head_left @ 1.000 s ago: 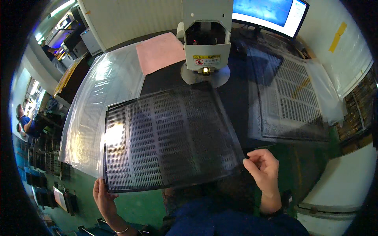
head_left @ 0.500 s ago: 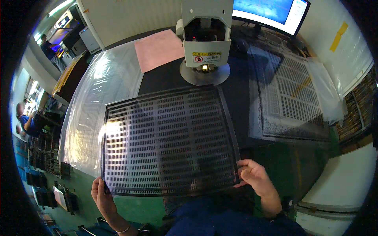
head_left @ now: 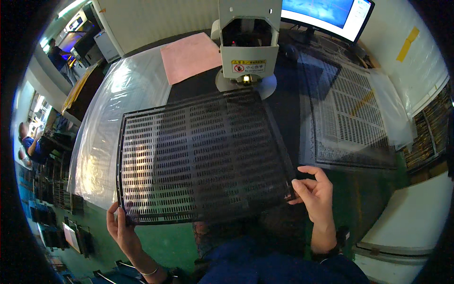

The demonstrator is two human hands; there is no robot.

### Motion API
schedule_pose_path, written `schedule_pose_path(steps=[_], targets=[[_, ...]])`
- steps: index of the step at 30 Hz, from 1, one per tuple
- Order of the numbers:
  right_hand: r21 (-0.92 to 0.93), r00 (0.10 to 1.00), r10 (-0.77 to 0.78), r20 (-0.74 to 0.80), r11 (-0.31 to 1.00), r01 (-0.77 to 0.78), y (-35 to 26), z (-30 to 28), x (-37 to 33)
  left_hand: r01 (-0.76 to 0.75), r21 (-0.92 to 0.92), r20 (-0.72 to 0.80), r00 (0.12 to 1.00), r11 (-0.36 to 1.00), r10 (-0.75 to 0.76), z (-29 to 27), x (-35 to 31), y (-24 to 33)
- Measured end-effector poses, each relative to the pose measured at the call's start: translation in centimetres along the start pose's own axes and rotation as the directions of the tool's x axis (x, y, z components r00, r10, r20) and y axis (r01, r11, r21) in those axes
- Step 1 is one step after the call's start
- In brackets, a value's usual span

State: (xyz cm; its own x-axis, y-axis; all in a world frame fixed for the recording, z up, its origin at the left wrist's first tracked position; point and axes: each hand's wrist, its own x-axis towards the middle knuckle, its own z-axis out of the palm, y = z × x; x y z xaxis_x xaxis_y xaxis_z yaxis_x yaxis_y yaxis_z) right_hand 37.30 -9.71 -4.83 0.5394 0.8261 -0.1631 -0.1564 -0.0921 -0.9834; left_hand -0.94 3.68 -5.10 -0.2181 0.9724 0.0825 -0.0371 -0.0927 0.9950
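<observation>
A dark translucent film sheet (head_left: pixel 189 156), patterned with rows of small slots, is held up in front of me, spanning both hands. My left hand (head_left: pixel 124 232) pinches its near left corner between thumb and fingers. At its near right corner, my right hand (head_left: pixel 313 194) grips the edge with the thumb on top and some fingers raised. The sheet's far edge reaches the round base plate (head_left: pixel 267 87) of a white machine (head_left: pixel 249 61), which has a small lit lamp at its bottom.
Another patterned film (head_left: pixel 354 113) lies at the table's right. Clear plastic sheets (head_left: pixel 94 156) cover the left side, beside a pink sheet (head_left: pixel 191 57). A monitor (head_left: pixel 326 16) and a mouse (head_left: pixel 289 53) stand behind. People work at the far left.
The film sheet has moved away from me and tilted, its right side raised nearer the machine. Both hands have risen with it, the right one more.
</observation>
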Motion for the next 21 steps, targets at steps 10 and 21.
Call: schedule_pose_path(steps=[10,21], targets=[[-0.008,0.997,-0.072,-0.021,0.997,0.071,-0.1,0.4,1.6,-0.056,0.002,-0.037,0.998,0.998,0.056,1.6,0.5,-0.5],[0.009,0.998,-0.064,-0.017,0.998,0.065,-0.3,0.6,2.8,-0.081,-0.002,-0.035,0.996,0.997,0.081,2.0,1.3,-0.8]])
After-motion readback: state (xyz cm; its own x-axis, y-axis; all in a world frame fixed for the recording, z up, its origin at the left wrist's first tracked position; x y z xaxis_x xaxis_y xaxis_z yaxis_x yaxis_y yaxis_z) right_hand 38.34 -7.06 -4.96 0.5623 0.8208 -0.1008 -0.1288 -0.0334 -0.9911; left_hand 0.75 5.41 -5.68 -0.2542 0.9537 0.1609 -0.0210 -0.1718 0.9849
